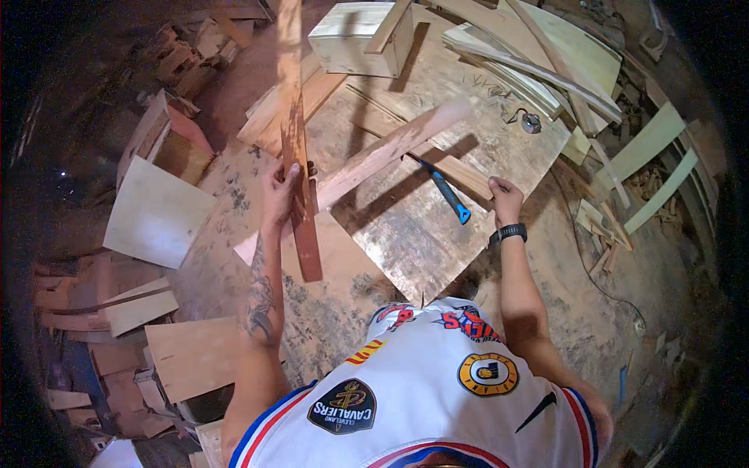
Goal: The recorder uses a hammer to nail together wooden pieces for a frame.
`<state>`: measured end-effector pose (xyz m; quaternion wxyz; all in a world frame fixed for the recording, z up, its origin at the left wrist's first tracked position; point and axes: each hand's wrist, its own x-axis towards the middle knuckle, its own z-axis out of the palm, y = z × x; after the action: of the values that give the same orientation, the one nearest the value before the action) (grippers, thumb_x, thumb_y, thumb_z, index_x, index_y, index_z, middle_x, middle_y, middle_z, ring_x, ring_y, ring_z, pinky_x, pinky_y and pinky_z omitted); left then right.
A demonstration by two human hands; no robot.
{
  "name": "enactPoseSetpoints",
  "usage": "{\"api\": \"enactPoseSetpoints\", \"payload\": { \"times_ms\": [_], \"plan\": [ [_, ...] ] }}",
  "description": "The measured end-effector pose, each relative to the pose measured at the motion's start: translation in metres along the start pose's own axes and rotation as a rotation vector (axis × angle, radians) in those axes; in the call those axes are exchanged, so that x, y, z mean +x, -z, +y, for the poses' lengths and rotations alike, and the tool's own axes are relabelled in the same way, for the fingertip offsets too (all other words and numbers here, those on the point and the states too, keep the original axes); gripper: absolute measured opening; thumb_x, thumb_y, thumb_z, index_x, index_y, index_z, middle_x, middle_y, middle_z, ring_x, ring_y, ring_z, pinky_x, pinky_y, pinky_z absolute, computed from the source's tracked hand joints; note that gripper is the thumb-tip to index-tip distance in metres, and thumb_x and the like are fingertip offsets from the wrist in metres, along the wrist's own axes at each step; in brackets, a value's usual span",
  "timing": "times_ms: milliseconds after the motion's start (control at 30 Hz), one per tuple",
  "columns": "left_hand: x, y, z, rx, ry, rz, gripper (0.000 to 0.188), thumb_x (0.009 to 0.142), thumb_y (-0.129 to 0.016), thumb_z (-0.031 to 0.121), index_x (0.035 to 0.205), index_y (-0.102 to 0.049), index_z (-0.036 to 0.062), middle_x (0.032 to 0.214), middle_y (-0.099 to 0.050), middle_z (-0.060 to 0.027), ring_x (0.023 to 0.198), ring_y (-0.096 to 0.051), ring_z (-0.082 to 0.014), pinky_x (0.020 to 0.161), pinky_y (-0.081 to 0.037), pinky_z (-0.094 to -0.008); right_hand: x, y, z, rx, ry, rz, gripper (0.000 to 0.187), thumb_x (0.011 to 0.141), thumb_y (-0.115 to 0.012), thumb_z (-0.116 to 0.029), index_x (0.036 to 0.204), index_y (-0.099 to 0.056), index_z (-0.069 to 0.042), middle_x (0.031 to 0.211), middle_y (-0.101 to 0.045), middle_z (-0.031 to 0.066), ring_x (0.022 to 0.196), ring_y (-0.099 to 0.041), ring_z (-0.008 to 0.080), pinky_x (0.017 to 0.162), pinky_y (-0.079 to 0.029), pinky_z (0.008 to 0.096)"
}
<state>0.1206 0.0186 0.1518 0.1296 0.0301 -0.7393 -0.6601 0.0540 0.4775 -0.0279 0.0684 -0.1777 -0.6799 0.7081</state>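
My left hand [278, 186] is closed around a long wooden plank [290, 117] that runs from near me to the far edge of view. Beside it, a second pale pinkish plank [390, 152] lies slantwise, its far end blurred. My right hand [507, 196] pinches the near end of a narrow wooden strip [460, 173], which extends under the slanting plank. A hammer [449, 195] with a blue and black grip lies next to that strip, its head partly hidden. All this is over a worn plywood board [421, 242] in front of me.
A wooden box [363, 39] stands at the far side. Stacked boards [515, 62] and a small round dark tool with a cord [530, 122] are at the far right. Panels and offcuts [160, 210] crowd the left floor. A thin cable [585, 265] runs along the right floor.
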Motion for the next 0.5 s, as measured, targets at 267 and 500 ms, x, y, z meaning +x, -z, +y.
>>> {"api": "enactPoseSetpoints", "payload": {
  "times_ms": [267, 500],
  "plan": [
    [-0.023, 0.02, -0.105, -0.346, 0.136, 0.094, 0.04, 0.095, -0.062, 0.029, 0.115, -0.058, -0.0051, 0.104, -0.068, -0.0166, 0.096, -0.068, -0.0252, 0.086, -0.057, -0.0381, -0.027, 0.024, -0.011, -0.192, 0.103, 0.105, 0.024, 0.084, -0.076, -0.017, 0.1, -0.073, 0.0, 0.085, -0.07, 0.0056, 0.072, -0.06, 0.0116, 0.062, -0.048, 0.0261],
    [-0.035, 0.015, -0.128, -0.42, 0.19, 0.116, 0.031, 0.097, -0.06, 0.021, 0.112, -0.059, -0.0053, 0.098, -0.069, -0.0149, 0.086, -0.069, -0.0221, 0.079, -0.056, -0.034, -0.055, 0.055, -0.023, -0.215, -0.033, 0.221, 0.034, 0.085, -0.076, -0.023, 0.109, -0.07, 0.0, 0.082, -0.064, 0.0002, 0.065, -0.049, 0.0082, 0.06, -0.04, 0.0247]
  ]
}}
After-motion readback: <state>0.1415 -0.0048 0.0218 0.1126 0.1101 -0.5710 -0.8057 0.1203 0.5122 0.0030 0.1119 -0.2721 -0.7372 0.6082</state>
